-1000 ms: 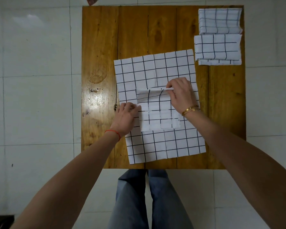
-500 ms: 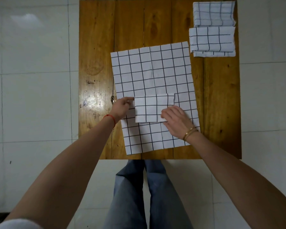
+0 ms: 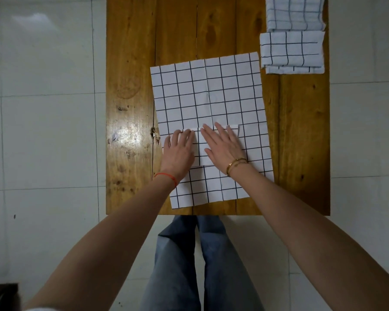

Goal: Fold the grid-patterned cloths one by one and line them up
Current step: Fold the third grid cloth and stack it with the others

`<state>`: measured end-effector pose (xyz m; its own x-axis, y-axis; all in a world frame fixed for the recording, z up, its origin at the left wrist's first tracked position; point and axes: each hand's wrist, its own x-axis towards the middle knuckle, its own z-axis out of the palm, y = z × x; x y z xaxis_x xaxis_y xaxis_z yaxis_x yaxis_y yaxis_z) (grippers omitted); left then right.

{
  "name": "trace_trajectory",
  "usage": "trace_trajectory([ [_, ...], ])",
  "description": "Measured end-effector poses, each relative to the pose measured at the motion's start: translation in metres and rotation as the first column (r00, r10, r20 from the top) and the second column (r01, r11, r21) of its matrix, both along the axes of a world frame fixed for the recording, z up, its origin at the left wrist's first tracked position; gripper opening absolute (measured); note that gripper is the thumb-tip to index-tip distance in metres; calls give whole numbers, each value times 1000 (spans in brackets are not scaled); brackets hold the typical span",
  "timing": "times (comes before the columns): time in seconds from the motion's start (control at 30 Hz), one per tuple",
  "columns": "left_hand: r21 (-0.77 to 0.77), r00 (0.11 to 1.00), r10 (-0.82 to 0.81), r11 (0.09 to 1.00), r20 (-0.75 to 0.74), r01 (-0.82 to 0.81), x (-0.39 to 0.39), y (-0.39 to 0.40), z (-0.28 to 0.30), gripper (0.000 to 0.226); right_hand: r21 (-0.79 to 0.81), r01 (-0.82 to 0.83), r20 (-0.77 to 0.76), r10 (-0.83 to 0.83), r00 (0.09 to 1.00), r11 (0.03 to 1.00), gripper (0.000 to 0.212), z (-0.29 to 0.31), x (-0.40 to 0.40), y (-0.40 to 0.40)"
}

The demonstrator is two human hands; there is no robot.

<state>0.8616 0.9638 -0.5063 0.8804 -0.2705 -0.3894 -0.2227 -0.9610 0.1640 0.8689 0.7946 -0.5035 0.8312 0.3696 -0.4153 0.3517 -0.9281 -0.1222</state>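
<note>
Head view is looking down on a wooden counter (image 3: 130, 86) over pale floor tiles (image 3: 43, 131). Both hands are lying flat with fingers spread: the left hand (image 3: 177, 151) and right hand (image 3: 222, 145) are pressing a small folded cloth (image 3: 199, 149), which is resting on a large unfolded grid cloth (image 3: 209, 97). Two more folded cloths, one (image 3: 294, 12) above the other (image 3: 292, 52), are sitting lined up at the counter's far right corner.

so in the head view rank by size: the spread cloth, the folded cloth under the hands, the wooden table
1. wooden table
2. spread cloth
3. folded cloth under the hands, partly covered, clearly smallest
</note>
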Motion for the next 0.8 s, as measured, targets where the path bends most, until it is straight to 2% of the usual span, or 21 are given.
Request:
trace_trajectory([
  [0.13,127,997,-63,989,-53,69,-5,5,-10,69,-90,-16,-34,13,999,996,61,-11,-4,-7],
  [0.27,134,992,-70,987,-103,84,-4,14,-13,80,-129,9,-20,-11,1000,992,61,-15,-7,-29],
  [0.47,142,988,-99,983,-119,116,-4,16,-10,81,-156,123,-9,-126,992,980,62,-14,-15,-60],
  [0.53,105,992,-77,991,-101,88,-5,16,-7,74,-131,157,18,-156,988,979,64,-10,-14,-56],
  [0.63,-45,1000,14,999,16,-13,-11,18,1,55,-8,150,99,-148,984,989,58,-1,-16,-41],
  [0.7,-118,996,-4,993,90,15,-20,22,2,42,98,59,162,-75,984,993,48,2,-22,-29],
  [0.8,-127,990,-64,989,127,81,-32,26,1,36,176,-93,174,62,983,980,44,2,-36,-14],
])
